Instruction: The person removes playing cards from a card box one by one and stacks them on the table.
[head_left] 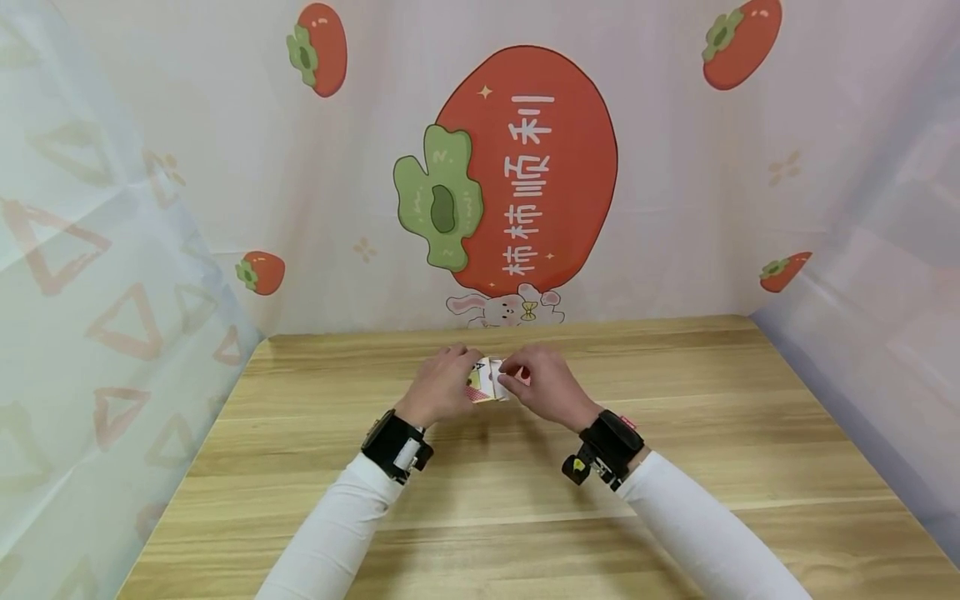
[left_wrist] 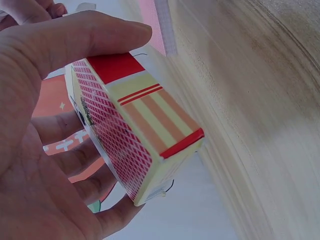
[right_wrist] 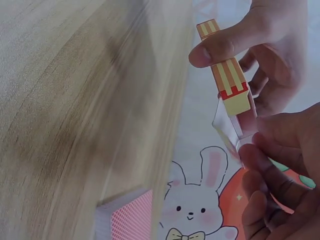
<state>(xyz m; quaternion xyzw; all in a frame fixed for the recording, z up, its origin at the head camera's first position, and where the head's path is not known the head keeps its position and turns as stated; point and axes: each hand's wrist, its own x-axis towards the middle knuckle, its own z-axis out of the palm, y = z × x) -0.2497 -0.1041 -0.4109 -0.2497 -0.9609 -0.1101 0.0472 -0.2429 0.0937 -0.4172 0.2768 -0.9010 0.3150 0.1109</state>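
Note:
My left hand (head_left: 441,387) grips a playing card box (left_wrist: 120,135) by its narrow sides, thumb on one edge and fingers on the other. The box has a red checked pattern, striped sides and an "A" on its face; it is held up off the table. In the right wrist view its end stands open, with a white flap (right_wrist: 226,125) folded out. My right hand (head_left: 553,385) pinches at this open end with thumb and fingertips. A deck of cards with red patterned backs (right_wrist: 132,216) stands on the table near the right hand.
The wooden table (head_left: 487,517) reaches back to a hanging cloth (head_left: 660,208) printed with persimmons and a rabbit. More patterned cloth (head_left: 90,250) hangs on the left side. Both wrists wear black camera straps (head_left: 615,442).

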